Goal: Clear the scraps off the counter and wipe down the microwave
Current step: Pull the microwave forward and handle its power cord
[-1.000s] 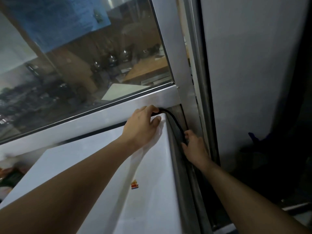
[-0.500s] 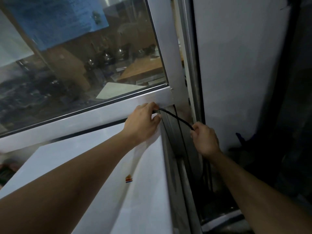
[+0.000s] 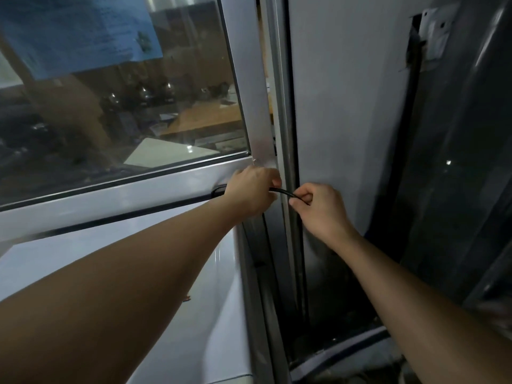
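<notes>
Both hands [image 3: 253,189] [image 3: 321,209] pinch black cord [image 3: 282,192]; no legible writing.

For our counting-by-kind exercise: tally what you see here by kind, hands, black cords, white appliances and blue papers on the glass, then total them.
Hands: 2, left hand and right hand
Black cord: 1
White appliance: 1
Blue paper: 1
Total: 5
</notes>
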Motion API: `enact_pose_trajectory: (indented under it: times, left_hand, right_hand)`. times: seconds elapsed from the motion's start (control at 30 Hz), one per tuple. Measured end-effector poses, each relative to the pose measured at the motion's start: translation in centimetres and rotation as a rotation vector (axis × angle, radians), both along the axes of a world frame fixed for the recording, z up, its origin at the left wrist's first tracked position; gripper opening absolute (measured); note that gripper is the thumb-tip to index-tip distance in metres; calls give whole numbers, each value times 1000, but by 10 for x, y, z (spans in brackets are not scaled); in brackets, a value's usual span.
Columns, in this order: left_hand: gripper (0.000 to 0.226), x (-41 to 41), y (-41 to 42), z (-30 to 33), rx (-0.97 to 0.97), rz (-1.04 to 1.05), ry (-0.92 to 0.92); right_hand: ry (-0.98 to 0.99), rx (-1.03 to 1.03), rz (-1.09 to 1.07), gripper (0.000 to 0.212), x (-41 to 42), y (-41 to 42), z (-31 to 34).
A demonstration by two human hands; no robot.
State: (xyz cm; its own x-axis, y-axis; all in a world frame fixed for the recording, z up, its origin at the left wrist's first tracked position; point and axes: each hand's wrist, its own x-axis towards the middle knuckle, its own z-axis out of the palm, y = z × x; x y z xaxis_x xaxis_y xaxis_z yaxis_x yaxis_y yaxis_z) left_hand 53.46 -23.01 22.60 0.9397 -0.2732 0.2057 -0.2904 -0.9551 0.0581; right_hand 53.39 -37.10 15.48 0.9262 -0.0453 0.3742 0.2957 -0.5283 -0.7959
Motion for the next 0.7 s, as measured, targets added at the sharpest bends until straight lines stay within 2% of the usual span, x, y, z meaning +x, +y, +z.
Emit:
enact_pose_trajectory:
  times: [0.23, 0.4, 0.47, 0.53, 0.7]
  left_hand:
    - [10, -3, 1, 5, -63, -21, -27]
    - [6, -5, 16, 17, -168, -5, -55]
    - [6, -6, 21, 22, -233, 2, -65]
    - [6, -8, 24, 27, -299, 10, -92]
    - [9, -13, 31, 34, -417, 50, -124]
  right_hand:
    - [1, -10, 50, 17, -11, 0, 2]
    - [138, -38, 17, 28, -14, -15, -27]
    - [201, -41, 13, 23, -16, -23, -41]
    - [227, -21, 36, 12, -19, -26, -49]
    - [192, 112, 29, 27, -22, -21, -40]
